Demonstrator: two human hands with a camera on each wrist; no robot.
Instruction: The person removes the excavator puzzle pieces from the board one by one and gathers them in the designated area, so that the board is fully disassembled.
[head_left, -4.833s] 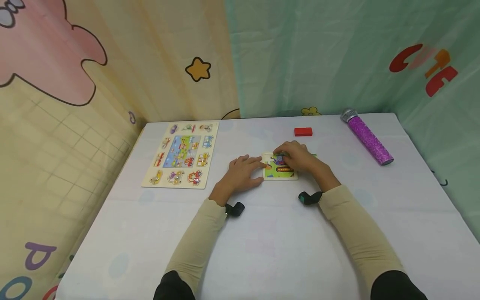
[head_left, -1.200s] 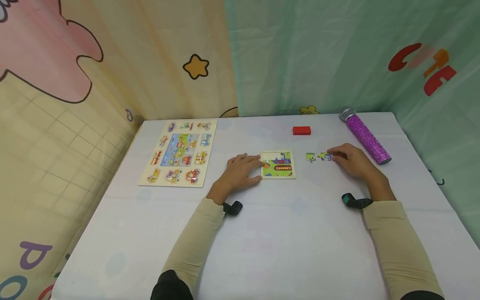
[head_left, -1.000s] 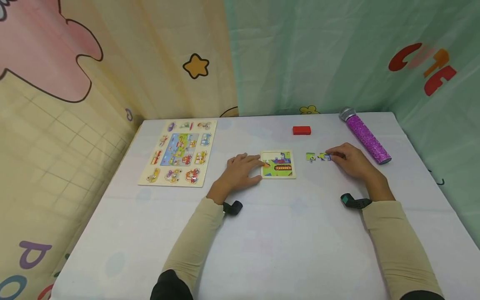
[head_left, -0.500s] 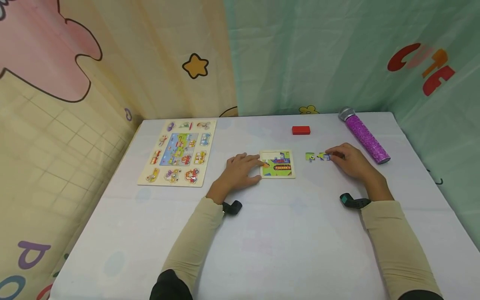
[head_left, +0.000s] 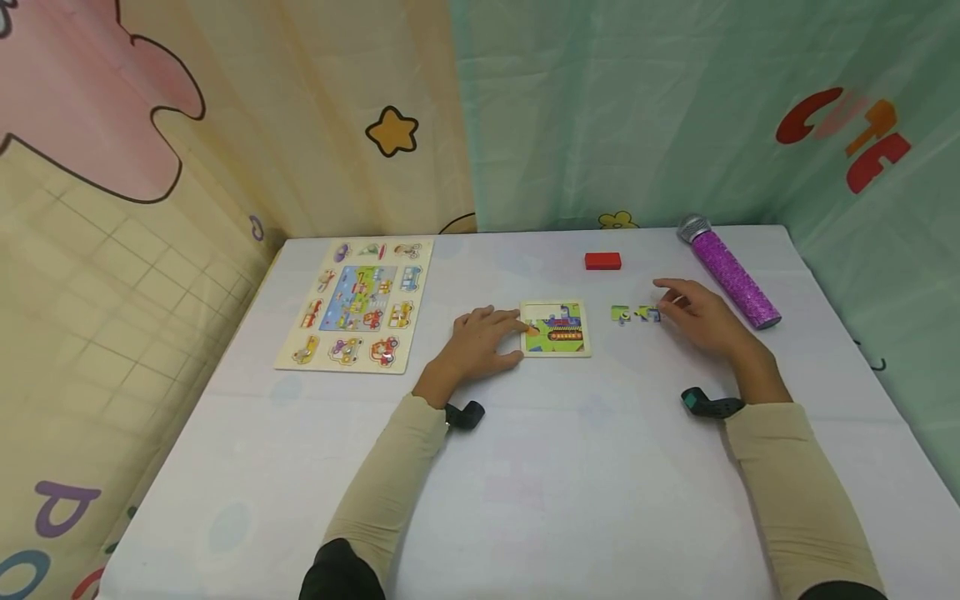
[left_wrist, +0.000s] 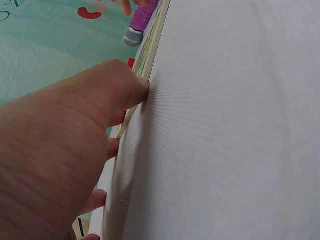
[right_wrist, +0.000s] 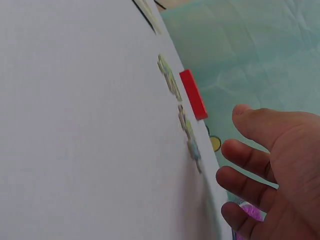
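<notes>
A small jigsaw board (head_left: pixel 555 329) with a purple and orange tracked vehicle lies mid-table; a pale bare strip shows along its top. My left hand (head_left: pixel 480 346) rests at the board's left side, index fingertip on the frame and thumb at the near corner. Right of the board lies a green puzzle piece (head_left: pixel 621 313). Beside it is another bit of puzzle (head_left: pixel 648 314), green and blue, apparently joined pieces. My right hand (head_left: pixel 701 317) hovers just right of these, fingers spread and holding nothing. The right wrist view shows a gap between its fingers (right_wrist: pixel 245 185) and the pieces.
A large wooden vehicle puzzle board (head_left: pixel 416 325) lies at the back left. A red block (head_left: pixel 603 262) sits behind the loose pieces. Close behind my right hand is a glittery purple microphone (head_left: pixel 738 279). Curtains (head_left: pixel 615 108) hang behind the white table (head_left: pixel 555 483).
Earlier my right hand was over the small board; it then moved right to the loose pieces. Just now its fingers let go of the joined piece and lifted away. My left hand stays put.
</notes>
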